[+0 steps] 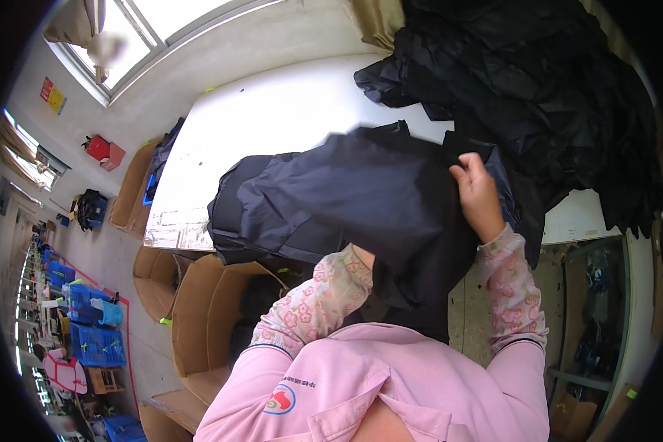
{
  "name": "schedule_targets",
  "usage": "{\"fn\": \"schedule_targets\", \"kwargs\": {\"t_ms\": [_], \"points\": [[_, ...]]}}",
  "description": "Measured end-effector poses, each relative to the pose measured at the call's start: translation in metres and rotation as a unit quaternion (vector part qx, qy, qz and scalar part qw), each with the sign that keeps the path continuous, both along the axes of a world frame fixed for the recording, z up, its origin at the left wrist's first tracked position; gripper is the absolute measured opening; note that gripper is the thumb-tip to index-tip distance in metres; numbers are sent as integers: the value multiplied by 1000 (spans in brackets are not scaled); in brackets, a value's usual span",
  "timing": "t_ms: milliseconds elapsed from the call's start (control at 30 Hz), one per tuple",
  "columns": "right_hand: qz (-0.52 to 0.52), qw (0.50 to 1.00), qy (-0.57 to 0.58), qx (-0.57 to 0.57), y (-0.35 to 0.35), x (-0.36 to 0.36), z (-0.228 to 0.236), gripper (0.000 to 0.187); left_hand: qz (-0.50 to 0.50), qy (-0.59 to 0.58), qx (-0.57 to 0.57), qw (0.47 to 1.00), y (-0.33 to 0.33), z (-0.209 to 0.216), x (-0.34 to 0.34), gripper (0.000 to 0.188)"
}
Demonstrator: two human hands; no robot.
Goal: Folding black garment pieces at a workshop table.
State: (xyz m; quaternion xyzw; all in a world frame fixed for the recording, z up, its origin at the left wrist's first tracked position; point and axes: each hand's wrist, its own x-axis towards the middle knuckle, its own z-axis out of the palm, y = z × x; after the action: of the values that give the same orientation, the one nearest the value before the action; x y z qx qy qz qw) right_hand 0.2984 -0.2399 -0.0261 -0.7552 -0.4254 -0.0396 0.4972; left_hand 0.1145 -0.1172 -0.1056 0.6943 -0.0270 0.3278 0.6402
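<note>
Right hand [479, 193] first: the fingers [464, 168] are curled over and pinched closed on the upper edge of a dark navy garment [346, 199], thumb side tucked against the cloth, so that hand has the fabric held. The left hand I can't see at all; the forearm in its floral sleeve cover [317, 302] runs up and disappears under the garment near its lower edge, so whether those fingers are open or gripping I cannot tell. The garment itself is lifted and spread in front of me, draped over the near edge of the white table [272, 110], its bulk between the two arms and hanging down toward my pink top [390, 383]. Just beyond the right hand, touching the garment's far corner, a big heap of black garments [538, 81] covers the table's right end. Off to the left, below the table edge, open cardboard boxes [206, 309] stand on the floor, one just beside the left elbow. Further left, well apart, blue plastic crates [96, 342] sit on the floor, and a window [147, 29] shows up in the corner
</note>
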Motion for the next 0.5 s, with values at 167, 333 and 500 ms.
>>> {"fn": "schedule_targets", "kwargs": {"t_ms": [167, 333, 500], "points": [[-116, 993, -21, -19, -35, 92, -87, 21, -83, 179, -3, 980, 37, 30, -41, 32], [-72, 992, 8, 99, -50, 87, -3, 20, -23, 269, -328, 905, 27, 56, -48, 23], [-46, 991, -17, 122, -33, 73, 19, 22, -289, 305, -330, 845, 43, 10, -54, 38]]}}
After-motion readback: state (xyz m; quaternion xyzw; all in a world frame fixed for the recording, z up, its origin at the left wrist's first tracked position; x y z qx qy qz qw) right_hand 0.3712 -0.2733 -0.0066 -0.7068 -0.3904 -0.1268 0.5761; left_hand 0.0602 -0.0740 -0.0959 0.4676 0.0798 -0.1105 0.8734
